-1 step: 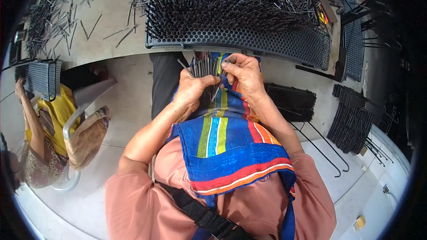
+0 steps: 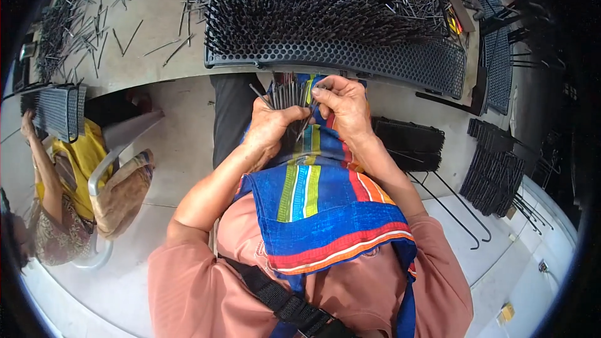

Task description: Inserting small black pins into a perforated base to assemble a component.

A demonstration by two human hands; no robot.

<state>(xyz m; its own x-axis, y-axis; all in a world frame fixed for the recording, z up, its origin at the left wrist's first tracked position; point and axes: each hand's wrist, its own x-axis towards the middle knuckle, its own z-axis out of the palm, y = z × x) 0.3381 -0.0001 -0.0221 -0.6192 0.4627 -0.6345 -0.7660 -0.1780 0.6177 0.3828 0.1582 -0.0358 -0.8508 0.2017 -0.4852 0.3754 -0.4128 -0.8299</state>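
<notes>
My left hand [image 2: 270, 124] is closed round a bundle of thin dark rods [image 2: 287, 94], which fan upward above the thumb. One rod leans out to the left of the others. At the bundle's right side, the fingers of my right hand [image 2: 345, 105] are pinched on thin dark rods; how many is hidden. Both hands are over my lap, above a striped blue apron [image 2: 332, 203], just short of the table edge. Past them on the table stands a black perforated rack [image 2: 375, 56], its back rows filled with upright dark rods [image 2: 300, 22].
Loose rods [image 2: 128, 37] lie on the table [image 2: 156, 66] at left, and more are heaped behind the rack. At far left a co-worker's hand [image 2: 28, 124] touches another perforated rack [image 2: 62, 112]. Loaded black racks [image 2: 410, 144] with long hooked legs stand low on the right.
</notes>
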